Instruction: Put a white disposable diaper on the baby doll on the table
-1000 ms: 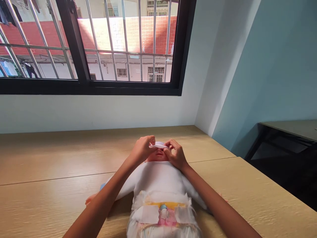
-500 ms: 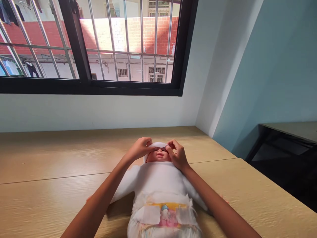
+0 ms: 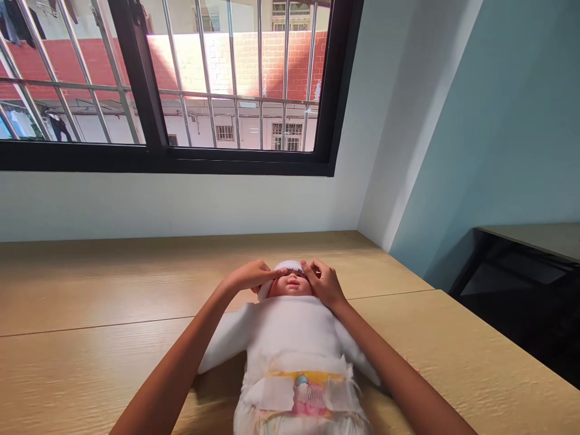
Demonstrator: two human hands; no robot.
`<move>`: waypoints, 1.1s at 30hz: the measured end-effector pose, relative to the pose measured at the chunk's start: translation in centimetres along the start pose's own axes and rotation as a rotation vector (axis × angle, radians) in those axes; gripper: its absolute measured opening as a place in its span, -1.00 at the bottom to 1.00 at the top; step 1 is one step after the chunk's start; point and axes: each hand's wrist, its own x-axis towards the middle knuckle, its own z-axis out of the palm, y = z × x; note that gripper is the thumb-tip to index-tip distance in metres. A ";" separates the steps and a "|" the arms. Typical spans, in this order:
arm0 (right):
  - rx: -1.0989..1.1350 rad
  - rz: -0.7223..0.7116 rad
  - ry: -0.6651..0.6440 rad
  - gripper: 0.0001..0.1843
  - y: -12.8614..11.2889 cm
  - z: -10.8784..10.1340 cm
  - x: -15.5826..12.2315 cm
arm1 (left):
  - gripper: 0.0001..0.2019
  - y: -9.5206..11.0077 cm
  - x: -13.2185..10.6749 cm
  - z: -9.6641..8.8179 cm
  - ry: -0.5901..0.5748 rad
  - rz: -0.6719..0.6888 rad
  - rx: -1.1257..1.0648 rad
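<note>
Left hand partly hides white hat, tabletop around.

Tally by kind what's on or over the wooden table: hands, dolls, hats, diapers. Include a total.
Hands: 2, the left hand and the right hand
Dolls: 1, the doll lying on its back
Hats: 1, the white hat on the doll's head
Diapers: 1, the diaper on the doll
Total: 5
</note>
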 end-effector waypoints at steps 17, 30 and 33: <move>0.258 -0.015 0.006 -0.49 0.2 -0.4 0.5 | -0.53 -1.6 0.6 -0.9 -0.029 0.218 -0.295; 0.308 0.128 0.054 -0.43 1.6 0.0 1.3 | -0.55 -2.1 1.9 0.6 0.113 0.278 -0.466; 0.328 0.180 -0.011 -0.41 2.0 0.2 1.5 | -0.52 -2.5 2.0 0.9 0.119 0.238 -0.494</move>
